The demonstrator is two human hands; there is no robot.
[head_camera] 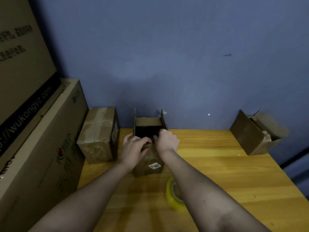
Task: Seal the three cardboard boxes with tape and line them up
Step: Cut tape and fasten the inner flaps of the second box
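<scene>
An open cardboard box (151,164) stands in the middle of the wooden table (225,173), its side flaps upright and a white label on its near face. My left hand (133,148) lies spread on the near flap, fingers reaching to the opening. My right hand (167,139) curls over the near right edge of the opening and grips the flap there. A closed, taped box (98,134) sits to the left. A third box (255,133) lies tilted at the far right with its flaps loose. A yellow tape roll (172,196) rests near me, partly behind my right forearm.
Large printed cartons (33,131) stack along the left edge of the table, touching the taped box. A blue wall (167,56) rises right behind the boxes. The table's right edge drops off beyond the tilted box.
</scene>
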